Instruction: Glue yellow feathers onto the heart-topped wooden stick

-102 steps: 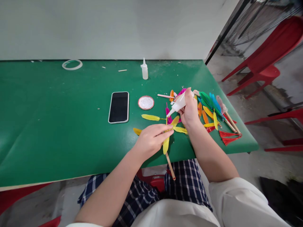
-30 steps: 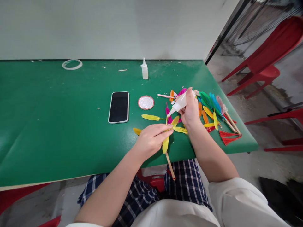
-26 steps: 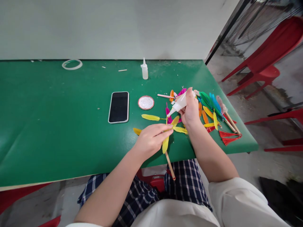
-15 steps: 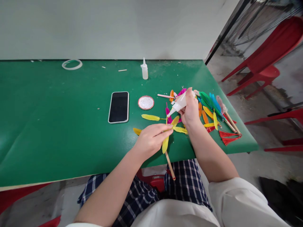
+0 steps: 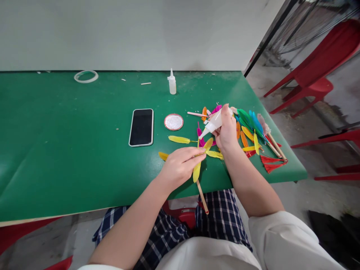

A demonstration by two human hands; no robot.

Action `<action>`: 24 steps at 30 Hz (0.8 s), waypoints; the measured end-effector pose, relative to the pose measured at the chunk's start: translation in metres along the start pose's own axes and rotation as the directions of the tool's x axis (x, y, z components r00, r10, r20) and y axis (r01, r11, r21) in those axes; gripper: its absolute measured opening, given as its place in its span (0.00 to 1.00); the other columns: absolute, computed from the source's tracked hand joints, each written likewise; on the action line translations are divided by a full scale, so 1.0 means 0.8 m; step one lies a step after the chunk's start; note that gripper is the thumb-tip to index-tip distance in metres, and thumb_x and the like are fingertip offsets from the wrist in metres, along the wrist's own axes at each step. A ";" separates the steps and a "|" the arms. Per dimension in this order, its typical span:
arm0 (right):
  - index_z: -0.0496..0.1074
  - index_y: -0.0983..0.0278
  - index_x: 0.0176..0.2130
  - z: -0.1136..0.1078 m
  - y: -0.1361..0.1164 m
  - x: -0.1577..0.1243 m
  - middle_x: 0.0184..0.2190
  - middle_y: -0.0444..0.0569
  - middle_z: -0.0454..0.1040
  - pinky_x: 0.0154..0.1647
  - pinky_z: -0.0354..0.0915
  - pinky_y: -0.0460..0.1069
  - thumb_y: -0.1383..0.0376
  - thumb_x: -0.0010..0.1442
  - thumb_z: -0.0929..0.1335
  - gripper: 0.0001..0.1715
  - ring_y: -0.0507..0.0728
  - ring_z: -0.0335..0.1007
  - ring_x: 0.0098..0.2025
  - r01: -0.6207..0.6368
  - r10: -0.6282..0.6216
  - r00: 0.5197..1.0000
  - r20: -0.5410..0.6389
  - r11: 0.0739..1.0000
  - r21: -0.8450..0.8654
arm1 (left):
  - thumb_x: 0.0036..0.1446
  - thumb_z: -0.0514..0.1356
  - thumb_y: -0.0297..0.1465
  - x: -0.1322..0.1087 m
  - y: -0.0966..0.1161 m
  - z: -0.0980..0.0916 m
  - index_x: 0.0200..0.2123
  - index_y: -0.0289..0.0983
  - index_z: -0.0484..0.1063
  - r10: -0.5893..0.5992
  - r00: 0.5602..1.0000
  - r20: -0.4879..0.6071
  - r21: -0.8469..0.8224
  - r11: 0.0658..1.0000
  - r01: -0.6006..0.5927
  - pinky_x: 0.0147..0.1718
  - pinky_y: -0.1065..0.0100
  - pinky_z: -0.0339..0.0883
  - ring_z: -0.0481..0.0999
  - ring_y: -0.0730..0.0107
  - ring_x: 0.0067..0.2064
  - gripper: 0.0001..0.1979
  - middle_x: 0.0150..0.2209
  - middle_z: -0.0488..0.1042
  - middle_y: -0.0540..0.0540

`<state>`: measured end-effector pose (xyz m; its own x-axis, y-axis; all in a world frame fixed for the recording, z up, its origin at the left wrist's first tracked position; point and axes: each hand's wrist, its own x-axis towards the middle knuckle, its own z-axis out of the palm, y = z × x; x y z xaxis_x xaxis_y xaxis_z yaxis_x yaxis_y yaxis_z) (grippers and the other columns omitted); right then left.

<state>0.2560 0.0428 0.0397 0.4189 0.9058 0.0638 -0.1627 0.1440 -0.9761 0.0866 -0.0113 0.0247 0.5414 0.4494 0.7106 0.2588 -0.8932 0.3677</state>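
My right hand (image 5: 227,131) is closed round a small white glue bottle (image 5: 213,123), tilted with its nozzle pointing down-left at the top of a wooden stick (image 5: 202,196). My left hand (image 5: 180,165) pinches that stick near its top, where yellow feathers (image 5: 197,170) fan out from it. The stick's lower end hangs past the green table's front edge (image 5: 84,210). Loose yellow feathers (image 5: 179,139) lie just beyond my left fingers.
A pile of coloured feathers and sticks (image 5: 250,129) lies right of my right hand, with red tassels (image 5: 270,163) near the table corner. A phone (image 5: 141,127), a round lid (image 5: 173,122), a second glue bottle (image 5: 171,82) and a tape ring (image 5: 86,76) sit farther back. Red chairs (image 5: 312,75) stand right.
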 end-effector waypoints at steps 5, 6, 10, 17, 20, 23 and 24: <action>0.64 0.62 0.21 -0.002 0.002 0.001 0.15 0.42 0.61 0.11 0.45 0.44 0.42 0.52 0.61 0.28 0.47 0.51 0.14 0.007 -0.007 1.000 -0.009 1.000 -0.012 | 0.57 0.54 0.21 -0.001 0.000 0.000 0.41 0.34 0.72 0.000 1.000 -0.006 -0.004 1.000 0.000 0.42 0.66 0.72 0.75 0.68 0.45 0.11 0.42 0.76 0.43; 0.65 0.62 0.21 -0.003 0.003 0.001 0.16 0.42 0.62 0.11 0.46 0.45 0.42 0.52 0.61 0.28 0.47 0.52 0.14 0.012 -0.012 1.000 -0.005 1.000 -0.017 | 0.57 0.54 0.21 0.000 0.000 0.000 0.41 0.34 0.72 0.002 1.000 -0.006 -0.005 1.000 -0.002 0.42 0.66 0.72 0.75 0.68 0.45 0.11 0.42 0.76 0.43; 0.65 0.62 0.22 -0.004 0.005 0.003 0.16 0.43 0.62 0.10 0.47 0.45 0.40 0.52 0.60 0.30 0.47 0.52 0.14 0.033 -0.033 0.999 0.002 0.999 -0.020 | 0.57 0.54 0.20 0.000 0.000 0.000 0.41 0.34 0.72 0.006 1.000 -0.006 -0.008 1.000 -0.006 0.41 0.65 0.72 0.75 0.67 0.45 0.11 0.42 0.76 0.42; 0.63 0.62 0.21 -0.005 0.004 0.005 0.13 0.41 0.56 0.09 0.47 0.45 0.37 0.52 0.56 0.34 0.48 0.53 0.13 0.062 -0.062 0.998 0.002 0.998 -0.022 | 0.57 0.54 0.21 -0.002 -0.001 0.000 0.42 0.35 0.72 0.000 1.000 -0.001 -0.005 1.000 0.000 0.41 0.65 0.73 0.75 0.67 0.45 0.11 0.42 0.76 0.43; 0.64 0.63 0.22 -0.006 0.006 0.006 0.14 0.43 0.58 0.10 0.52 0.46 0.38 0.53 0.55 0.34 0.50 0.58 0.14 0.102 -0.102 0.995 0.024 0.994 -0.030 | 0.57 0.54 0.21 -0.002 -0.002 0.001 0.41 0.35 0.72 0.002 1.000 -0.006 -0.002 1.000 -0.002 0.41 0.65 0.73 0.75 0.67 0.45 0.11 0.41 0.76 0.43; 0.65 0.63 0.22 -0.005 0.008 0.007 0.14 0.43 0.59 0.10 0.52 0.47 0.40 0.55 0.56 0.32 0.50 0.58 0.14 0.150 -0.149 0.989 0.015 0.988 -0.030 | 0.56 0.55 0.20 -0.002 -0.002 0.001 0.41 0.34 0.72 0.005 1.000 -0.007 -0.004 1.000 -0.005 0.41 0.65 0.73 0.75 0.67 0.45 0.11 0.42 0.76 0.42; 0.65 0.63 0.22 -0.005 0.008 0.007 0.13 0.42 0.59 0.09 0.51 0.46 0.41 0.55 0.57 0.31 0.49 0.56 0.13 0.156 -0.156 0.988 -0.009 0.987 -0.028 | 0.56 0.55 0.20 -0.002 -0.002 0.001 0.41 0.34 0.72 0.007 1.000 -0.007 -0.004 1.000 -0.007 0.41 0.65 0.73 0.75 0.67 0.45 0.11 0.41 0.76 0.42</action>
<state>0.2609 0.0471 0.0327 0.4469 0.8686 0.2139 -0.0704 0.2725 -0.9596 0.0858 -0.0104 0.0226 0.5374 0.4435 0.7173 0.2523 -0.8962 0.3651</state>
